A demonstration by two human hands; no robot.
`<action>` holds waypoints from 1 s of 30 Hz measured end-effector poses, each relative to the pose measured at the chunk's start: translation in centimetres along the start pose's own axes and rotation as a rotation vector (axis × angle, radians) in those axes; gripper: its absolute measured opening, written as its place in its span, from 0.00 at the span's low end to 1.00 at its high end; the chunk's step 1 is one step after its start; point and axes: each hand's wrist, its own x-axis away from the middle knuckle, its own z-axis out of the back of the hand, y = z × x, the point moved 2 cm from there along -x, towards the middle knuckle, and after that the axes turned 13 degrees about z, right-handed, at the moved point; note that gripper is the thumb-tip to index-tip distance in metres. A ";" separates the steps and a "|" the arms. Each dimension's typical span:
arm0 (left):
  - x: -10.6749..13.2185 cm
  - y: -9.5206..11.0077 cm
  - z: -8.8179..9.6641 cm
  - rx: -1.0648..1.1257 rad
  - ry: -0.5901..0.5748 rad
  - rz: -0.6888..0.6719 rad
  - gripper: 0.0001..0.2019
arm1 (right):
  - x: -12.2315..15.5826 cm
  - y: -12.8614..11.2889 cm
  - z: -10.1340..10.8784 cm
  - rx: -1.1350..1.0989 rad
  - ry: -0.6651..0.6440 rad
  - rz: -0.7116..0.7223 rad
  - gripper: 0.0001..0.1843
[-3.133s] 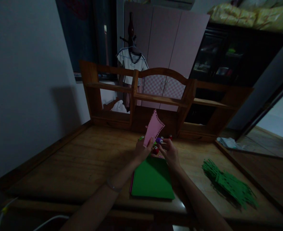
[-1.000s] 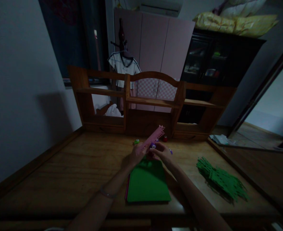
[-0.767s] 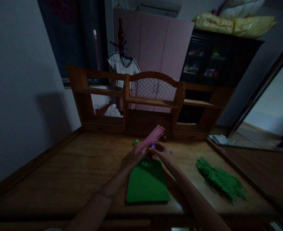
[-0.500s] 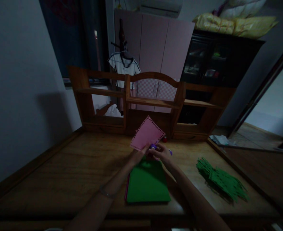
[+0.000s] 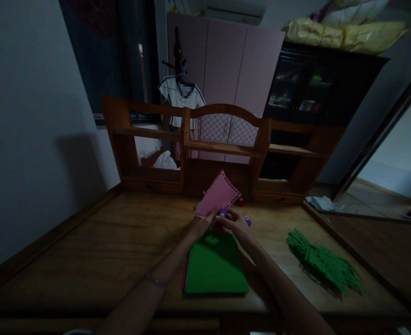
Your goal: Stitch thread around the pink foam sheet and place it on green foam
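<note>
My left hand (image 5: pixel 201 224) pinches the lower edge of a pink paper sheet (image 5: pixel 218 195) with punched holes along its borders, holding it tilted up above the desk. My right hand (image 5: pixel 235 223) is closed around a small purple punch (image 5: pixel 222 213) pressed against the sheet's lower right edge. Both hands hover just beyond a stack of green sheets (image 5: pixel 214 263) lying flat on the wooden desk (image 5: pixel 104 242), with a pink sheet edge showing under the stack's left side.
Small punches lie behind my hands: a red one (image 5: pixel 240 202) and a purple one (image 5: pixel 247 221). A heap of cut green paper strips (image 5: pixel 322 263) lies at the right. A wooden shelf unit (image 5: pixel 222 149) stands along the desk's back edge.
The pink sheet went from lying nearly edge-on to facing me, then tilted slightly right. My right hand stayed at its lower edge with the purple punch.
</note>
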 end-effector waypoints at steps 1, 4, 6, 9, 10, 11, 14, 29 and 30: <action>0.0 0.0 0.0 -0.007 0.001 0.010 0.18 | 0.0 0.0 0.1 0.011 0.005 0.005 0.25; 0.0 -0.1 0.1 -0.022 -0.012 0.041 0.18 | 0.0 0.0 0.2 0.024 0.001 0.010 0.23; 0.0 -0.1 0.1 -0.020 -0.036 0.038 0.18 | 0.1 -0.1 0.2 0.020 -0.005 0.000 0.23; 0.0 0.0 -0.1 -0.018 -0.035 0.011 0.17 | 0.2 -0.4 0.1 0.019 0.001 -0.019 0.23; 0.0 0.1 -0.1 -0.025 -0.025 0.003 0.17 | 0.2 -0.4 0.1 0.025 0.012 -0.020 0.23; 0.0 0.1 -0.2 -0.033 -0.015 -0.003 0.17 | 0.2 -0.5 0.1 0.031 0.022 -0.019 0.23; 0.0 0.2 -0.2 -0.045 -0.018 0.001 0.16 | 0.1 -0.6 0.0 0.050 0.036 -0.012 0.24; -0.3 -0.5 0.0 -0.076 -0.053 -0.019 0.17 | 0.2 -0.5 0.3 0.089 0.011 0.006 0.21; -0.3 -0.6 0.0 -0.079 -0.052 -0.012 0.17 | 0.2 -0.6 0.3 0.087 0.015 0.004 0.20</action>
